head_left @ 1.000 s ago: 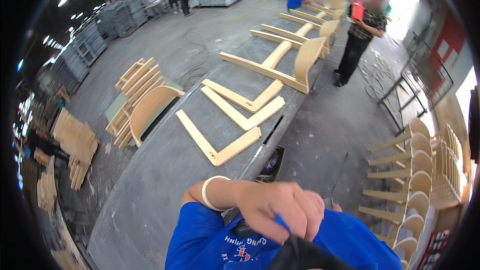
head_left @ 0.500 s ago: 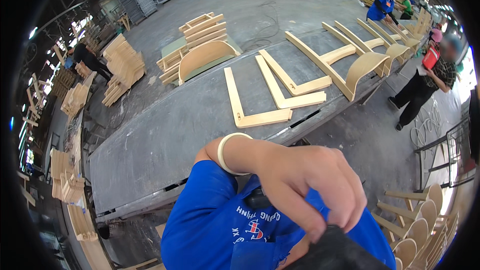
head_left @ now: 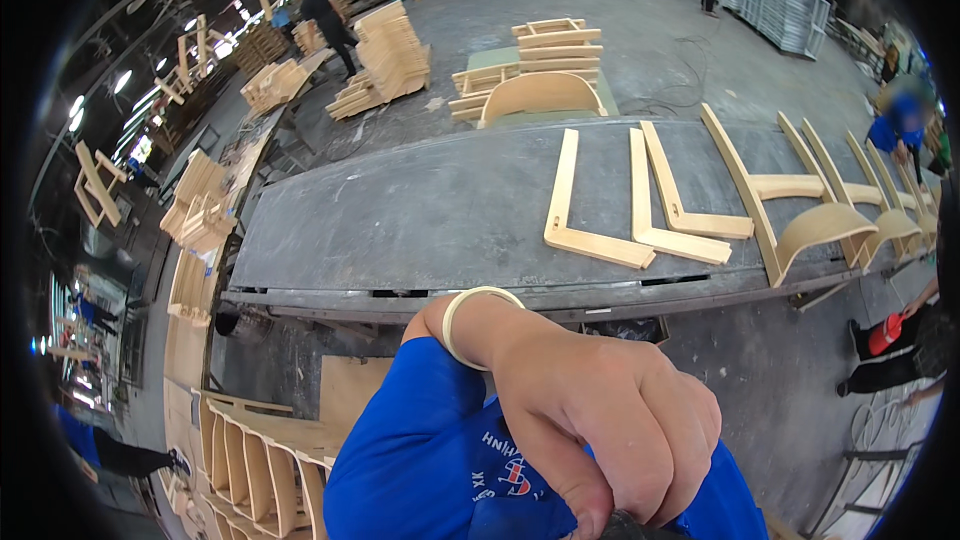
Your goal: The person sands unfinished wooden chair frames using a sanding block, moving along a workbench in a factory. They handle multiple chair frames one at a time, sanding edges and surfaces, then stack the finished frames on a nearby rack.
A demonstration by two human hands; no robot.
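Observation:
My left hand (head_left: 625, 430) is bent in front of my chest, wearing a pale bangle (head_left: 452, 332) at the wrist. Its thumb and fingers pinch a dark black thing (head_left: 632, 526) at the lower edge, mostly cut off, so its kind is unclear. My right hand does not show. Beyond the hand, three L-shaped wooden pieces (head_left: 595, 246) lie on a long grey table (head_left: 400, 210), untouched. Farther right stand wooden frames with curved panels (head_left: 825, 230).
Behind the table sits a stack of wooden frames (head_left: 560, 52) with a curved panel. Side benches at left carry wooden parts (head_left: 205, 200). Curved wooden parts (head_left: 255, 460) stand at lower left. A person in black (head_left: 325, 20) bends near a stack; a person in blue (head_left: 905, 130) is at far right.
The view has turned, so the table and its wooden pieces now sit farther right and the left-side benches show more. Less of the black thing is visible; my left hand still pinches it.

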